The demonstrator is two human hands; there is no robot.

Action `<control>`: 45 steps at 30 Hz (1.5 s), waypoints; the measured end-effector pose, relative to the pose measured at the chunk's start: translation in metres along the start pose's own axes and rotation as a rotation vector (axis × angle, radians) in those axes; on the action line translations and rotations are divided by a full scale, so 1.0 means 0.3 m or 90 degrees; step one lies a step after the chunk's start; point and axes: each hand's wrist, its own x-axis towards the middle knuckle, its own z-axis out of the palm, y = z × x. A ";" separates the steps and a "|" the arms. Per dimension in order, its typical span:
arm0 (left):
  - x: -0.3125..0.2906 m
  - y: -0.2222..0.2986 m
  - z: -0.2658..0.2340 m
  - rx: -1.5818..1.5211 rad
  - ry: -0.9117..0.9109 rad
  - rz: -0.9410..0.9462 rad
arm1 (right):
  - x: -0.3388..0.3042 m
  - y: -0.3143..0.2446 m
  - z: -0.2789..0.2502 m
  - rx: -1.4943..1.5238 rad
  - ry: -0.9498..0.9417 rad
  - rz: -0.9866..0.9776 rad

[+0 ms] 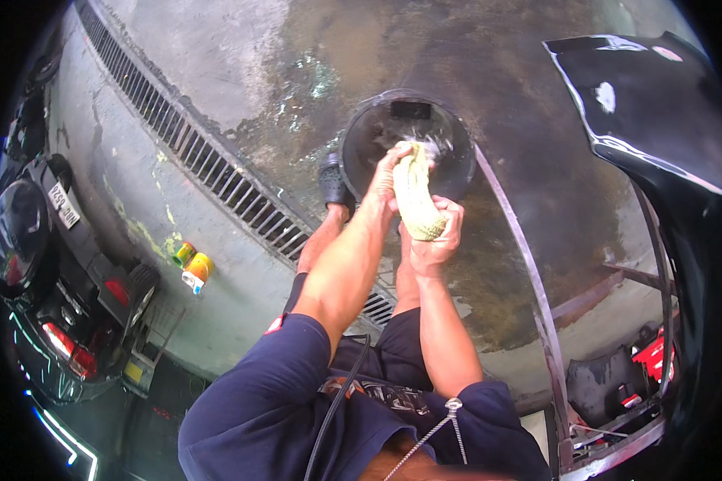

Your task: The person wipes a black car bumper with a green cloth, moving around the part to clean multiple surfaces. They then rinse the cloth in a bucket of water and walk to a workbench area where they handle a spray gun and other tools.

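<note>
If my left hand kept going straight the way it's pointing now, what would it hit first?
Probably the black bucket. The left hand grips the top of the twisted yellow cloth and points forward and down over the bucket's open mouth, though depth is hard to judge.

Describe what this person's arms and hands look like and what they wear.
Both forearms are bare, and the left hand and right hand wear no gloves. Short dark navy sleeves end above the elbows; the left one has a small red tag at its hem. No watch or rings show.
</note>
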 end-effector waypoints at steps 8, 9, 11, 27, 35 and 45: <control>-0.125 0.029 0.167 0.914 -0.308 0.171 | 0.045 0.094 -0.175 0.764 -0.212 0.697; -0.153 0.023 0.176 1.042 -0.405 0.222 | 0.075 0.101 -0.151 0.964 -0.282 0.685; -0.214 -0.006 0.180 1.120 -0.654 0.401 | 0.135 0.117 -0.061 0.975 -0.223 0.651; -0.353 0.060 0.126 0.228 -0.131 -0.205 | 0.084 -0.390 -0.129 0.178 -0.171 -0.276; -0.117 0.110 0.325 1.418 -0.491 -0.157 | 0.100 -0.111 0.038 -0.136 -0.514 -0.529; -0.110 0.345 0.243 0.921 -0.243 -0.242 | 0.039 0.083 -0.041 -0.162 -0.318 -0.483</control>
